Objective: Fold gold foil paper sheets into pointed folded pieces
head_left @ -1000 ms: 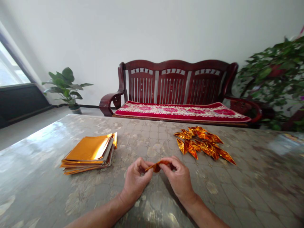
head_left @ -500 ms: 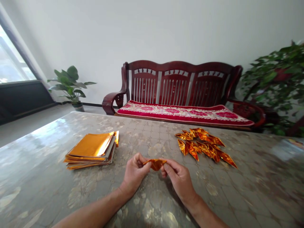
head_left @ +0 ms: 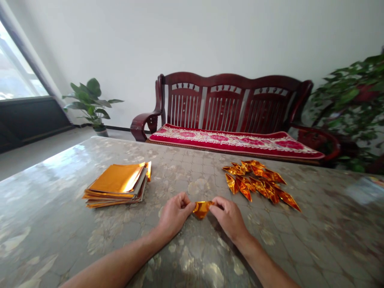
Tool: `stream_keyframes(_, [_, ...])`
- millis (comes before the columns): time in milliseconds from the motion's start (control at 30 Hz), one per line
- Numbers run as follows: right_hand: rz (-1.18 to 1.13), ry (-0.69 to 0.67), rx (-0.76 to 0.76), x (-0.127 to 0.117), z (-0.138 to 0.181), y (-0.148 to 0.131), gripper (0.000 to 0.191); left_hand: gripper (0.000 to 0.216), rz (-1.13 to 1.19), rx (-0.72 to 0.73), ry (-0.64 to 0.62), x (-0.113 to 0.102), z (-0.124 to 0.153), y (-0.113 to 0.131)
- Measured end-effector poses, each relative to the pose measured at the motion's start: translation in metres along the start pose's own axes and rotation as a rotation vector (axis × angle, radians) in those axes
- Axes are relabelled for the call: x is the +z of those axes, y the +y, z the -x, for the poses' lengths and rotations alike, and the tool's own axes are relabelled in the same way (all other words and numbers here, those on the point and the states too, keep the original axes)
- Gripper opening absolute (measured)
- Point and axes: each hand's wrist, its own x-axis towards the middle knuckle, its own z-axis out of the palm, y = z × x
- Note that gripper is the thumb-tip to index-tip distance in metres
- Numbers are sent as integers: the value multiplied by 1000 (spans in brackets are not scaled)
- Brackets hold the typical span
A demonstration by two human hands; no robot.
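Note:
A small folded piece of gold foil paper (head_left: 202, 210) is stretched between my two hands just above the table. My left hand (head_left: 177, 211) pinches its left end between thumb and fingers. At the other end, my right hand (head_left: 227, 214) has the right tip in a pinch, so both ends are hidden by fingertips. Beyond my right hand lies a cluster of folded gold foil pieces (head_left: 260, 183) with pointed ends. A stack of square gold foil sheets (head_left: 117, 180) sits to the left, its edges uneven.
The patterned table (head_left: 75, 236) stretches out on all sides of my hands. Behind its far edge stands a dark red wooden bench (head_left: 223, 105) with a red floral cover (head_left: 234, 140). A clear plastic item (head_left: 364, 190) lies at the right. Potted plants (head_left: 91, 102) flank the bench.
The foil piece has tilted, and its middle now hangs lower as a pointed flap. Both hands have shifted slightly to the right in view, still pinching it. The stack and cluster stay put.

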Motion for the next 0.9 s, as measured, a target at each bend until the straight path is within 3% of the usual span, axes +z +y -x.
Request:
stream_keyframes(167, [391, -47, -65, -1, 3, -8, 20, 22, -360, 72, 20, -8, 1, 6])
stream_keyframes(433, [605, -93, -24, 2, 1, -14, 20, 15, -606, 210, 32, -8, 0, 6])
stream_keyframes(733, [496, -15, 81, -1, -2, -11, 10, 11, -622, 194, 15, -9, 0, 7])
stream_keyframes(900, [387, -43, 42, -5, -4, -5, 10, 18, -602, 219, 27, -10, 0, 4])
